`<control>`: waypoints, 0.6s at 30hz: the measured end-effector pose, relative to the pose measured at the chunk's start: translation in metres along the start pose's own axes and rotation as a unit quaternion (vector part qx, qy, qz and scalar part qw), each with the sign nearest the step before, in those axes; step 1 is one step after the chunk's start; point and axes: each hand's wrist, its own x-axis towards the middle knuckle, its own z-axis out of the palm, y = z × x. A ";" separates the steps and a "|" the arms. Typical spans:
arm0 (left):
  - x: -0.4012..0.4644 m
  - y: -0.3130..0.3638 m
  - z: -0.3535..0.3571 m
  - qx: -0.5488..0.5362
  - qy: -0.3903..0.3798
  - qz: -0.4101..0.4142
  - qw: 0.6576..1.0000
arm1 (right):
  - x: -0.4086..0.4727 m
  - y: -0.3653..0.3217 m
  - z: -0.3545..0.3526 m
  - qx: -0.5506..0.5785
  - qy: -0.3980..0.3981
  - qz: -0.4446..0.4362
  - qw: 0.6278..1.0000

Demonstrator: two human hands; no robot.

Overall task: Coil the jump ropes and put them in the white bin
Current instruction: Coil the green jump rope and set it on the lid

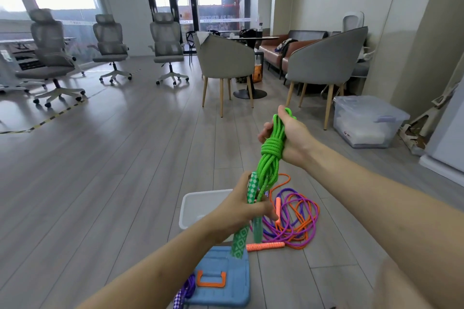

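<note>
We have the green rope (270, 155) bundled and held up in the air, above the floor (113, 183). Our right hand (288, 138) has its fingers closed round the top loops, and our left hand (247, 208) grips the patterned green handles (252, 188) at the lower end. Wraps already cinch the middle of the bundle.

To finish well, we should keep the top loops pinched so the wraps stay tight, then tuck the handles close against the bundle so that nothing dangles. The white bin (198, 206) sits on the floor just below our left hand, so the drop is probably short: lower the bundle in rather than toss it, or it may spring loose.

The orange and purple ropes (296, 218) lie tangled on the floor just right of the bin, not yet coiled; they likely need separating first.
</note>
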 end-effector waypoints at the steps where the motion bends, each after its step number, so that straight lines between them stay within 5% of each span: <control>1: -0.006 -0.004 -0.005 0.000 0.008 -0.010 1.000 | 0.000 0.006 -0.002 -0.070 -0.011 0.001 0.998; 4: -0.027 -0.023 -0.021 0.025 0.067 -0.060 0.996 | -0.001 0.037 -0.011 -0.269 -0.075 0.068 0.958; 9: -0.068 -0.065 -0.043 0.042 0.087 -0.140 0.985 | 0.005 0.100 -0.009 -0.373 -0.182 0.169 0.894; 18: -0.128 -0.179 -0.064 0.023 0.119 -0.276 0.954 | 0.012 0.268 -0.032 -0.419 -0.107 0.188 0.882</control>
